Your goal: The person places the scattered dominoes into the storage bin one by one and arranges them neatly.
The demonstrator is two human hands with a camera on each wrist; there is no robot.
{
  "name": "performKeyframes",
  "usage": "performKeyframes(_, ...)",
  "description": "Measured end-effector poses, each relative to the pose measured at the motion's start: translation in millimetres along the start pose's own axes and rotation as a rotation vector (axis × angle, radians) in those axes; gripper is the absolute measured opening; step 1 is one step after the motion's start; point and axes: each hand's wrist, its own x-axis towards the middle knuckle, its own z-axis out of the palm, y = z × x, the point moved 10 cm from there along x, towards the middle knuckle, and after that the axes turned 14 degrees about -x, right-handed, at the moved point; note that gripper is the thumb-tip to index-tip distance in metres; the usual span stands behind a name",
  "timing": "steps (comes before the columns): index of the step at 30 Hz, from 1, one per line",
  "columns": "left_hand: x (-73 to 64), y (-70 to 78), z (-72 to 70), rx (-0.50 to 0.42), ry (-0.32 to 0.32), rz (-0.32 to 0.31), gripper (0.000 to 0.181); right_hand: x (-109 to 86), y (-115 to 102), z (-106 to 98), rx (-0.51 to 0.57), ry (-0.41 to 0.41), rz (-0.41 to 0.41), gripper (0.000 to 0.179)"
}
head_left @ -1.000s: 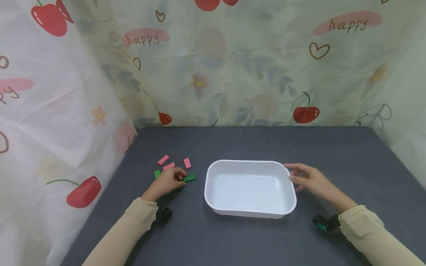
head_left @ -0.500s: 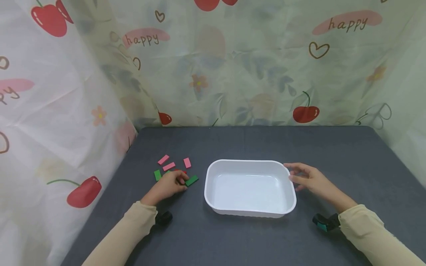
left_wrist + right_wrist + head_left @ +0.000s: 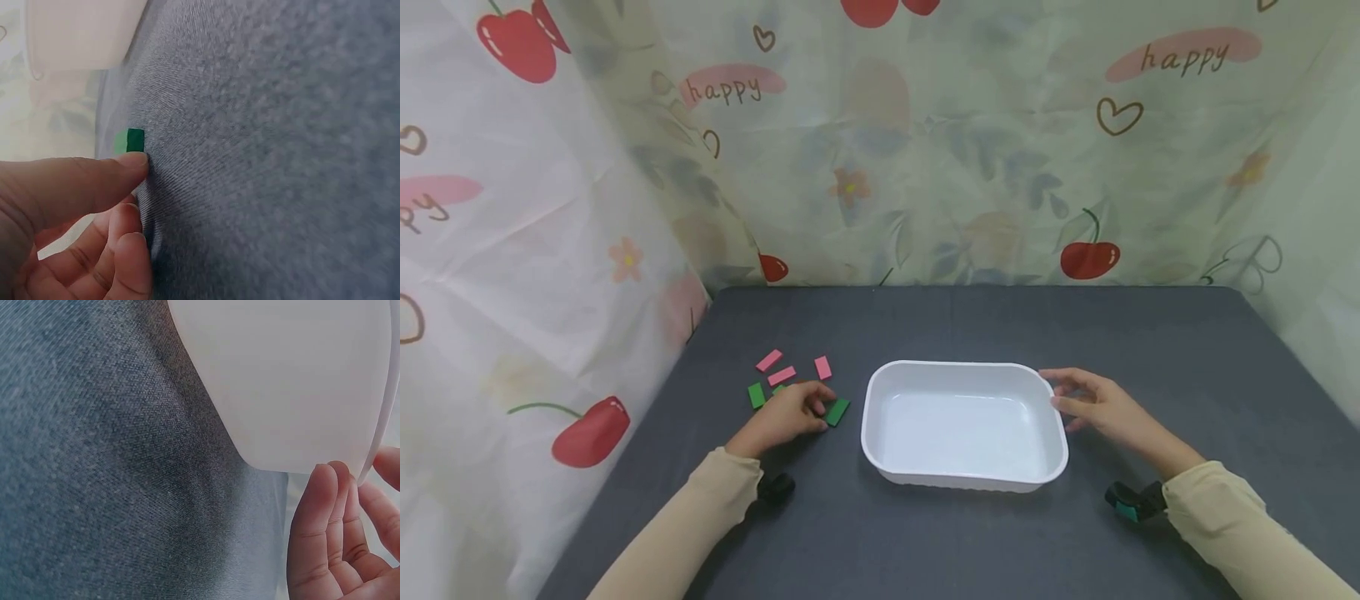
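Note:
My left hand [image 3: 786,412] is at a small green block [image 3: 837,412] left of the tray, its thumb and index finger at the block's near end. In the left wrist view the thumb tip covers part of that green block [image 3: 135,140], which is close on the cloth; the other fingers curl below. My right hand [image 3: 1097,400] holds the right rim of a white plastic tray [image 3: 955,482]. In the right wrist view, fingers [image 3: 315,512] lie along the outer wall of the tray [image 3: 294,394], with another finger past the rim.
Several pink blocks [image 3: 782,376] and another green block [image 3: 756,396] lie behind the left hand, one more green piece partly hidden by it. A dark grey cloth [image 3: 955,542] covers the table. Printed curtains [image 3: 925,167] hang behind and at the sides.
The green block at the left fingertips has turned to a steeper slant and shifted slightly right, the left hand moving with it. A red piece glimpsed behind the hand is now hidden. The right hand stays put.

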Motion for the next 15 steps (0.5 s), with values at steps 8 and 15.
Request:
performKeyframes(8, 4.5, 5.4, 5.6, 0.005, -0.051, -0.026, 0.046, -0.4, 0.5, 0.6, 0.007, 0.009, -0.005, 0.051)
performKeyframes(15, 10.2, 6.5, 9.0, 0.01, -0.061, -0.035, 0.045, 0.9, 3.6, 2.4, 0.067, -0.02, 0.042, 0.055)
